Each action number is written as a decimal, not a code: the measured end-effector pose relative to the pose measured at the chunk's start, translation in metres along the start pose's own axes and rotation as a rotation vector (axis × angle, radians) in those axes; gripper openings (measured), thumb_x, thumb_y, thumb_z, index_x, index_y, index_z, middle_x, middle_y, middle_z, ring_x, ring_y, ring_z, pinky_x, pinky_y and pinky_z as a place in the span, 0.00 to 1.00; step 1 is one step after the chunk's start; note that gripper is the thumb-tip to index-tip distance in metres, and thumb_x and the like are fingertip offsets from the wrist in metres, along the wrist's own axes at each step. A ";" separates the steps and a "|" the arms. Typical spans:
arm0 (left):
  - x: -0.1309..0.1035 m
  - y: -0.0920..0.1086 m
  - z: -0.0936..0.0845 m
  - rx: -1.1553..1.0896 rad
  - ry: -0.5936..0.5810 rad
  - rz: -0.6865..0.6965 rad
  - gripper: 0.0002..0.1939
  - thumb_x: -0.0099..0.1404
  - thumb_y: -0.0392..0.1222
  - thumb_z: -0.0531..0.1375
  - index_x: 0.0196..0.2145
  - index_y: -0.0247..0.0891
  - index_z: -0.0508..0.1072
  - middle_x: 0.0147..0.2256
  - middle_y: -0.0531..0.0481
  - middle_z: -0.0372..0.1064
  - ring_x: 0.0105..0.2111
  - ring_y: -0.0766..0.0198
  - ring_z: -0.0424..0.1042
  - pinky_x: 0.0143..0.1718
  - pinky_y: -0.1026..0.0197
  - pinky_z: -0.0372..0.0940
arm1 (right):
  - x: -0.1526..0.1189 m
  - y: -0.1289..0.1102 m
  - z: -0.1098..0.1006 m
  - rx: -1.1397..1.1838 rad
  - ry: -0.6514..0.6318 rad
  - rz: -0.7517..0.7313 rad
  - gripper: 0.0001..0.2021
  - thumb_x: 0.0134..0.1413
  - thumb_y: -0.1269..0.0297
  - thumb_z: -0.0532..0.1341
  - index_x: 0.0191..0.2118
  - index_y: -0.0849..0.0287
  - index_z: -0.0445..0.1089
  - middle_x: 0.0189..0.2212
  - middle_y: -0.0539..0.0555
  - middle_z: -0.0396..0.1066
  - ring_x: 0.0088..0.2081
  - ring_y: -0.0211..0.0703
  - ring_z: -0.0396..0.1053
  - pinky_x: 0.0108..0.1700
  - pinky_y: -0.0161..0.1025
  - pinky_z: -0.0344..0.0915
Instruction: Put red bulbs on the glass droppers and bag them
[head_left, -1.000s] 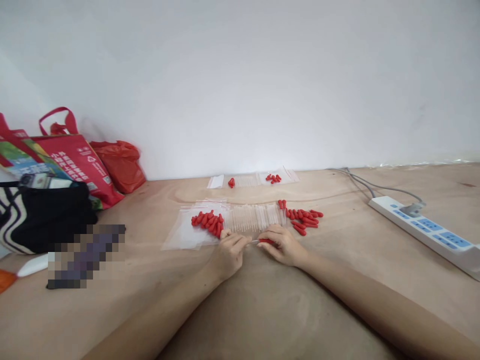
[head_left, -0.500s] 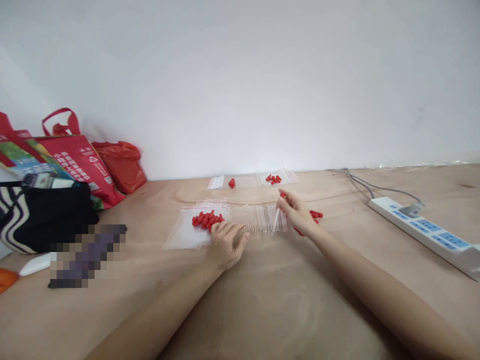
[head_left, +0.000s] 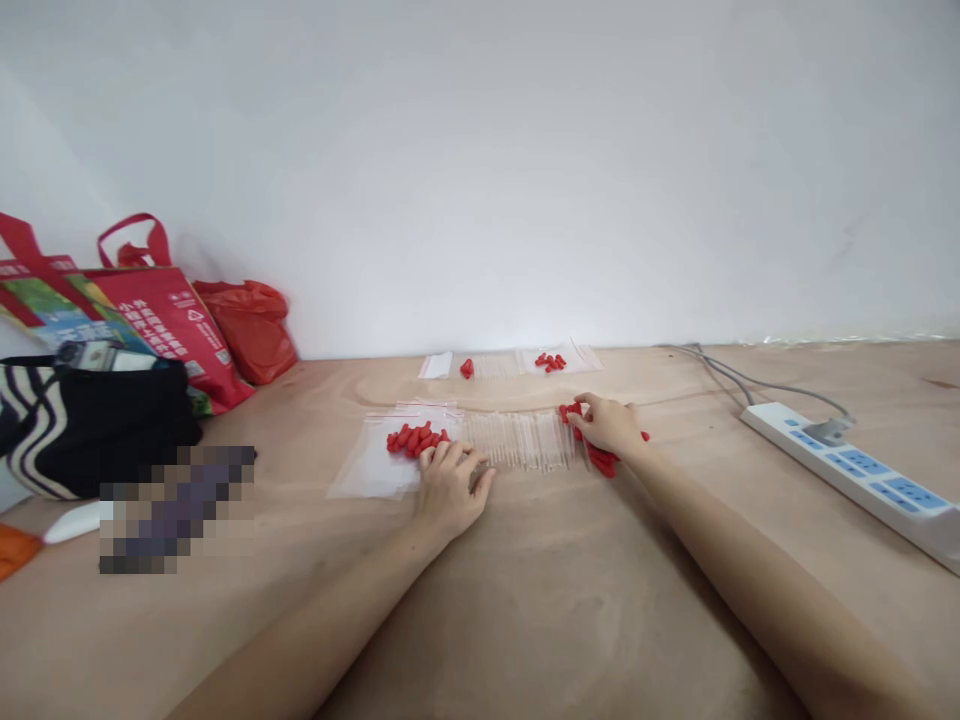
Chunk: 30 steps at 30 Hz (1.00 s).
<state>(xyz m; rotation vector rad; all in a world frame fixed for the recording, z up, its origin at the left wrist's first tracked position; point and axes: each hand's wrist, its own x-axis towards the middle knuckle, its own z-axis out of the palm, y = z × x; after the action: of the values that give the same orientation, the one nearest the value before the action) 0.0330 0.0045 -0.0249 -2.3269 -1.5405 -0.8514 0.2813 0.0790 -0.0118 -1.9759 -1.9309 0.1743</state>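
Centre-frame, I see clear tubes (head_left: 517, 440), probably aligned for easy picking; left hand (head_left: 452, 490) relaxed, gripping nothing visible; right hand (head_left: 609, 425) at red bulbs (head_left: 602, 461), grip unclear.

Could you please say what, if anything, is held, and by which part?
The right hand is at red bulbs, any grip unclear; the left hand shows nothing held.
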 end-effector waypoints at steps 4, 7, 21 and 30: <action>-0.001 0.000 0.000 0.000 -0.010 -0.002 0.06 0.56 0.43 0.57 0.30 0.41 0.72 0.34 0.49 0.69 0.36 0.58 0.63 0.37 0.54 0.51 | 0.003 0.010 -0.018 -0.031 -0.025 0.039 0.15 0.49 0.56 0.52 0.41 0.54 0.66 0.32 0.52 0.72 0.38 0.48 0.67 0.44 0.49 0.50; 0.002 0.000 -0.002 0.028 -0.020 -0.020 0.07 0.57 0.44 0.56 0.28 0.41 0.72 0.33 0.50 0.69 0.35 0.58 0.63 0.36 0.54 0.51 | 0.005 0.023 -0.035 -0.083 -0.140 0.087 0.11 0.44 0.56 0.55 0.32 0.55 0.69 0.32 0.52 0.72 0.36 0.46 0.67 0.40 0.44 0.55; 0.053 0.005 0.004 0.200 -0.199 -0.220 0.12 0.53 0.50 0.56 0.28 0.39 0.70 0.36 0.45 0.66 0.40 0.52 0.60 0.39 0.52 0.50 | 0.004 0.028 -0.053 -0.023 -0.435 0.126 0.11 0.31 0.60 0.65 0.25 0.61 0.70 0.25 0.54 0.72 0.29 0.40 0.68 0.25 0.31 0.59; 0.065 0.018 0.022 0.200 -0.277 -0.250 0.13 0.54 0.49 0.54 0.31 0.38 0.71 0.39 0.43 0.65 0.44 0.52 0.57 0.43 0.52 0.49 | -0.001 0.020 -0.063 -0.042 -0.421 0.127 0.07 0.35 0.69 0.60 0.26 0.61 0.72 0.23 0.53 0.71 0.27 0.39 0.68 0.23 0.30 0.58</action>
<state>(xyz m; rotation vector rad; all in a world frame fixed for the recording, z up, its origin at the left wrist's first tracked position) 0.0746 0.0574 -0.0024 -2.2087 -1.9610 -0.4077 0.3216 0.0672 0.0394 -2.2293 -2.0627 0.6339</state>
